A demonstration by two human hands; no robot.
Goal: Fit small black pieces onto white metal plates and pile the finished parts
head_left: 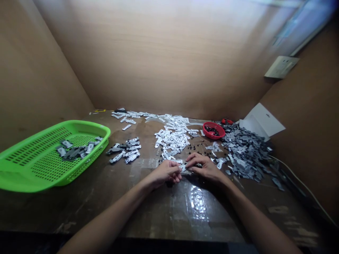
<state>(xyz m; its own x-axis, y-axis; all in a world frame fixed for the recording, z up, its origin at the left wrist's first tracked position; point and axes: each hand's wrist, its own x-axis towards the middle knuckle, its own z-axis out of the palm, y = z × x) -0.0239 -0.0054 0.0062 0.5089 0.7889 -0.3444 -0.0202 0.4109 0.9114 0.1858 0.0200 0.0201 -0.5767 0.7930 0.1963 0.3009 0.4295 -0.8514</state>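
"Head view first: where was the small white piece?"

"Between the two hands, low over the worktop. The left hand pinched one end with thumb and forefinger; the right hand had its fingers curled onto the other end. I couldn't tell how hard those pressed."

"Why both hands?"

"Probably one steadied while the other worked; it was a tiny thing."

"And the heaps?"

"Set within reach, I'd guess. The white pile lay just beyond the fingers, the red bowl of dark bits beyond them to the right, and the grey pile farther right."

"To their left?"

"A car-shaped cluster, then the green basket well apart, perhaps to avoid mixing."
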